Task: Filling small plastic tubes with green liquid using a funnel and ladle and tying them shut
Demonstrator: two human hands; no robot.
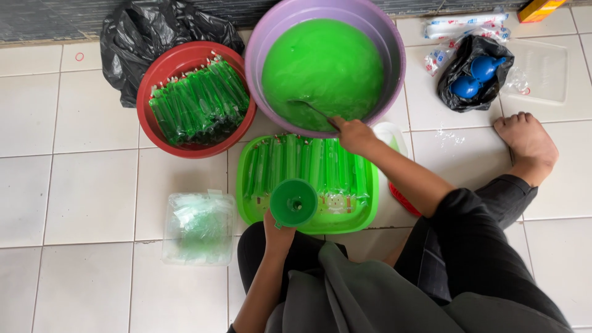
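Observation:
My left hand (277, 233) holds a green funnel (294, 202) upright over the near edge of a green tray (367, 209). Several long tubes filled with green liquid lie side by side in that tray. My right hand (354, 133) grips the handle of a ladle (311, 109) that dips into the bright green liquid (324, 65) in a large purple basin (268, 37). Whether a tube hangs under the funnel is hidden.
A red basin (154, 77) at the left holds several filled green tubes. A clear box of empty plastic sleeves (198, 227) stands near my left knee. Black bags (132, 37), a bag with blue balls (475, 74) and my bare foot (527, 145) lie on the white tiles.

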